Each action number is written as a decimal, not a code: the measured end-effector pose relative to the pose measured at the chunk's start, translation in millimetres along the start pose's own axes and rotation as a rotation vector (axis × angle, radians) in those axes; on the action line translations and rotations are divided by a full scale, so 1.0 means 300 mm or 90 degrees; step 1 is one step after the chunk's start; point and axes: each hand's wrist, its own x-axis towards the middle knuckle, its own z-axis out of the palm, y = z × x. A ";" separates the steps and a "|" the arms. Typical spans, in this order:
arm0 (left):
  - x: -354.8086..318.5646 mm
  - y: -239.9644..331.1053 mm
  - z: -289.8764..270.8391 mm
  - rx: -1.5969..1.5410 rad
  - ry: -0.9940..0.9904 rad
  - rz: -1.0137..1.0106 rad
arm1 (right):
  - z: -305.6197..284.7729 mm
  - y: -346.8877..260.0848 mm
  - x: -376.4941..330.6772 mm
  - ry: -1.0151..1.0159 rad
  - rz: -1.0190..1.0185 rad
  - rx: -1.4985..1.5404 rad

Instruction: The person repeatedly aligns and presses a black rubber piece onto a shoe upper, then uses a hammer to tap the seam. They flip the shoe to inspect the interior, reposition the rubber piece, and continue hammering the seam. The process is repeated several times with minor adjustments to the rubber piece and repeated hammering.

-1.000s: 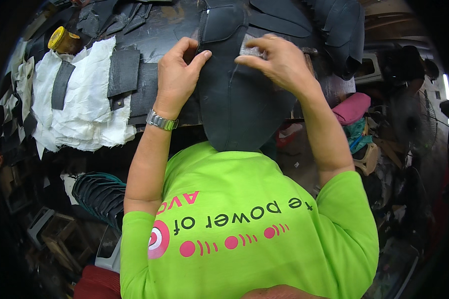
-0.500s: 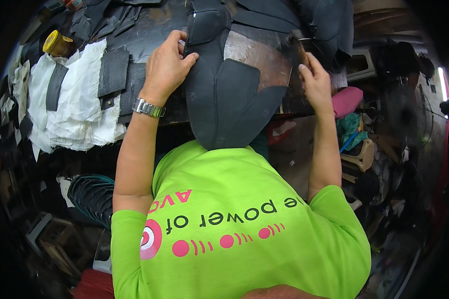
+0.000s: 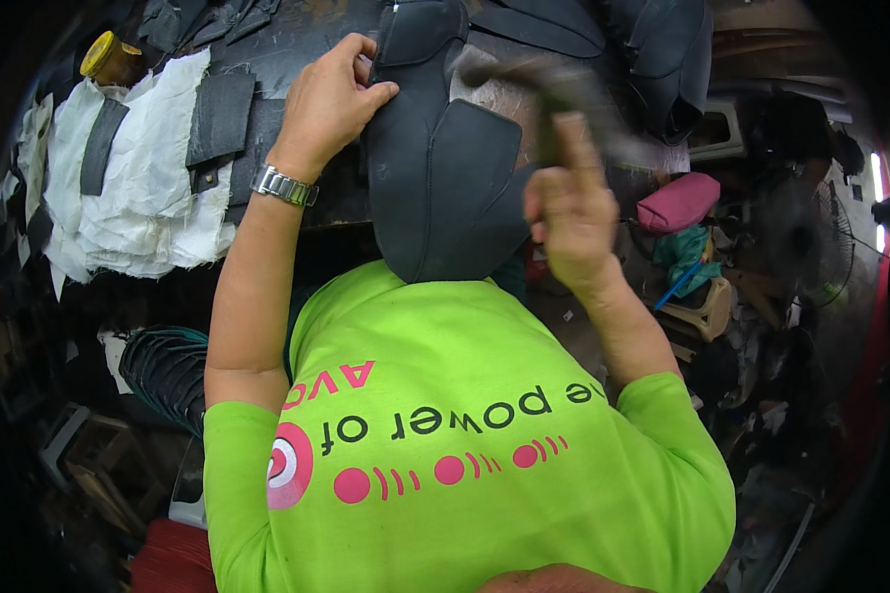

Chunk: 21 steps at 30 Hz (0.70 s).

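A black stitched leather-like piece [image 3: 427, 188], with several sewn panels, lies over the table's near edge and hangs toward my green shirt. My left hand [image 3: 331, 104], wearing a metal watch [image 3: 285, 185], grips its left edge, thumb on top and fingers curled; the fingertips are partly hidden. My right hand [image 3: 576, 222] is closed around the handle of a hammer [image 3: 549, 104], blurred by motion. The hammer's head is above the table, just right of the piece's upper part. I cannot tell whether it touches anything.
White cloth sheets [image 3: 133, 188] with dark strips lie on the left, near a yellow-lidded jar [image 3: 112, 59]. More black stitched pieces [image 3: 667, 64] sit at the back right. A pink pouch [image 3: 678, 203] and a beige stool [image 3: 704, 304] are right of the table.
My right hand has swung the hammer leftward, toward the black piece. My left hand keeps its hold at the edge. The piece's right flap is now partly hidden behind my right hand.
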 end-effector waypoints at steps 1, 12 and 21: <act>0.001 -0.002 0.000 0.008 0.004 0.003 | 0.013 -0.015 -0.006 -0.069 -0.002 -0.071; 0.020 -0.016 0.015 0.044 0.061 0.060 | 0.026 -0.028 0.011 -0.067 0.015 -0.117; 0.091 -0.015 -0.033 0.085 -0.019 0.069 | 0.020 -0.076 0.142 -0.039 0.015 -0.179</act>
